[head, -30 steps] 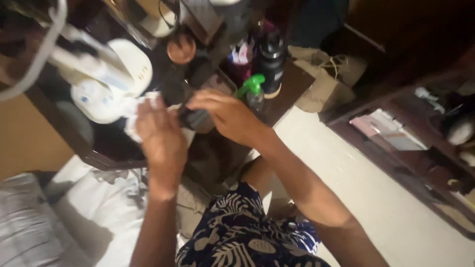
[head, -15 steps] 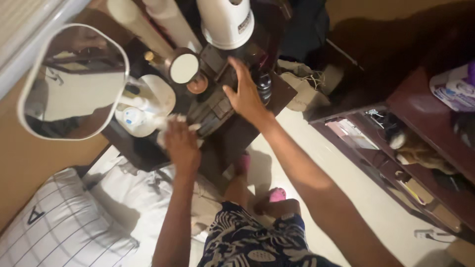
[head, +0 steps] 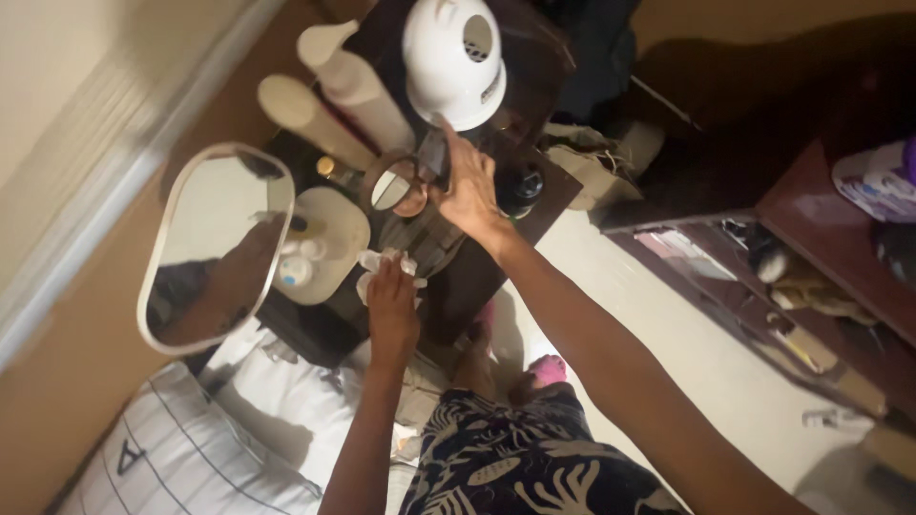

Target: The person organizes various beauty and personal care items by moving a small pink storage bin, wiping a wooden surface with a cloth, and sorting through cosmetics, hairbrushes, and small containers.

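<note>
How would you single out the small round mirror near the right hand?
Start at the dark wooden table against the tan wall. Below the white domed appliance, the small round mirror sits just left of the right hand. Unlike the large white-framed rounded mirror, it is small and circular.

1. The surface point(head: 534, 205) looks like dark wood with a dull sheen.
2. On it, the white domed appliance point(head: 453, 59) is smooth, glossy plastic.
3. Left of the appliance, the oval mirror point(head: 215, 243) is shiny glass in a pale smooth rim.
4. Below the appliance, the left hand point(head: 393, 310) presses a white wad point(head: 374, 262), soft and matt like tissue or cloth.
5. The shorts point(head: 515, 458) are matt printed cloth.
</note>
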